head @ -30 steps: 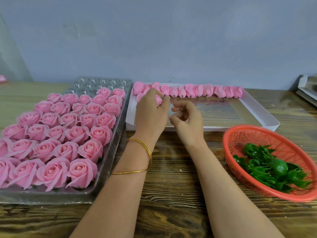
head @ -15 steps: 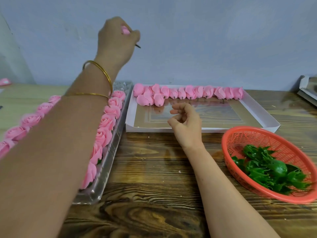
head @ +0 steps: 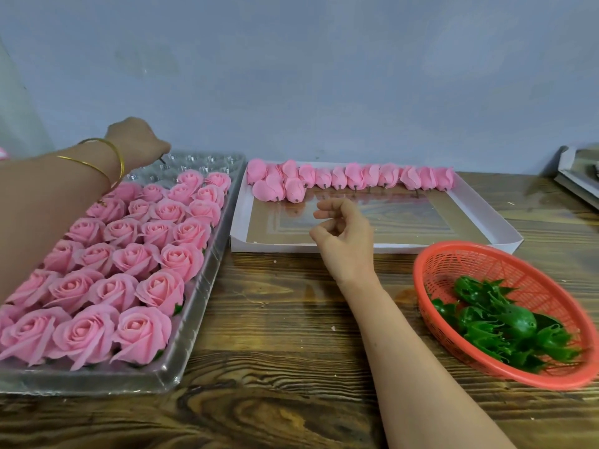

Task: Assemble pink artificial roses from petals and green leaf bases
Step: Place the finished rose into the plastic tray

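Observation:
My left hand reaches over the far end of the clear plastic tray and grips a pink rose bud; only the bud's dark stem tip shows below the fingers. Finished pink roses fill most of that tray, and its far cells are bare. My right hand hovers over the front of the white box with fingers loosely curled, holding nothing. Pink petal buds with short stems lie in a row along the box's far wall. Green leaf bases sit in the orange basket to the right.
Everything stands on a wooden table against a grey wall. Another white box pokes in at the far right edge. Bare wood lies between the tray and the basket, under my right forearm.
My left hand took a bud from the white box, lifted it high and has come down over the far end of the rose tray. My right hand stayed near the box.

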The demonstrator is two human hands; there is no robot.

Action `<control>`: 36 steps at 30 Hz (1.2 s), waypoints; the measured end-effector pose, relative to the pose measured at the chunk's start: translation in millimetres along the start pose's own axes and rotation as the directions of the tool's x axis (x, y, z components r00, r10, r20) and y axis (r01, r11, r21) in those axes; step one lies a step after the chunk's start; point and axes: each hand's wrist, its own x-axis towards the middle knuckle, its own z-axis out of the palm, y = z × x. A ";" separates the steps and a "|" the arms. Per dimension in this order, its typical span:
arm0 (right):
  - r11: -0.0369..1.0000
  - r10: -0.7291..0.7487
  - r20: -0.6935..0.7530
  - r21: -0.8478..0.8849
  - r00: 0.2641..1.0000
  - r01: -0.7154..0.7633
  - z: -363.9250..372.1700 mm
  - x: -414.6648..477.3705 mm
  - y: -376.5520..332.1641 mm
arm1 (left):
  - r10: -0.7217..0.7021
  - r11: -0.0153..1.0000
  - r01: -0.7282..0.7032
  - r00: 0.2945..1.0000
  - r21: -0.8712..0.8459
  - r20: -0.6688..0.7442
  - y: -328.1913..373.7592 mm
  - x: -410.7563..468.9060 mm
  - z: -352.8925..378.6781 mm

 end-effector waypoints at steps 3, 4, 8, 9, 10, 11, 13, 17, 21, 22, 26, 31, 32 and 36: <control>1.000 -0.001 0.001 -0.002 1.000 0.001 0.1 0.0 -1.0 | 0.037 0.995 -0.041 0.998 0.095 0.053 -10.7 3.0 8.8; 1.000 -0.002 0.003 -0.002 1.000 0.002 0.0 -0.2 -1.2 | 0.055 0.992 -0.063 0.996 0.111 0.066 -13.0 3.7 12.0; 1.000 -0.002 0.008 -0.018 1.000 0.002 -0.3 -0.3 -0.8 | 0.138 0.979 -0.153 0.984 0.136 0.110 -17.9 2.5 23.2; 1.000 -0.003 0.009 -0.021 1.000 0.003 -0.1 -0.4 -0.8 | 0.150 0.975 -0.167 0.981 0.146 0.125 -18.7 2.5 25.5; 1.000 -0.004 0.009 -0.023 1.000 0.004 -0.1 -0.3 -0.7 | 0.159 0.972 -0.180 0.977 0.152 0.139 -19.2 2.7 27.5; 1.000 -0.005 0.008 -0.024 1.000 0.005 -0.3 -0.5 -0.7 | 0.166 0.969 -0.190 0.974 0.157 0.153 -19.6 2.6 29.1; 1.000 -0.004 0.008 -0.024 1.000 0.004 -0.6 -0.5 -1.0 | 0.178 0.965 -0.209 0.966 0.161 0.186 -20.7 3.6 32.0; 0.999 0.008 0.010 -0.035 1.000 -0.008 -0.5 -0.3 -1.5 | 0.185 0.960 -0.224 0.958 0.167 0.221 -24.5 9.0 36.4; 0.999 0.015 0.004 -0.044 1.000 -0.015 0.5 0.0 -2.5 | 0.195 0.954 -0.240 0.952 0.179 0.237 -22.9 11.1 41.2; 0.999 0.019 0.005 -0.045 1.000 -0.019 0.5 0.0 -2.7 | 0.198 0.953 -0.244 0.951 0.180 0.239 -21.9 11.5 42.5; 0.998 0.029 0.001 -0.049 1.000 -0.029 0.3 -0.8 -3.1 | 0.171 0.954 -0.227 0.948 0.196 0.267 -20.6 13.6 46.1; 0.998 0.028 0.005 -0.062 1.000 -0.028 0.2 -0.6 -3.1 | 0.185 0.943 -0.257 0.932 0.210 0.311 -25.5 22.7 50.6; 0.998 0.027 0.008 -0.064 1.000 -0.026 0.0 -0.7 -3.0 | 0.184 0.945 -0.256 0.930 0.204 0.317 -27.5 25.9 51.6; 0.997 0.027 0.011 -0.070 1.000 -0.026 -0.1 -0.4 -2.6 | 0.198 0.947 -0.266 0.923 0.177 0.331 -35.3 34.9 55.7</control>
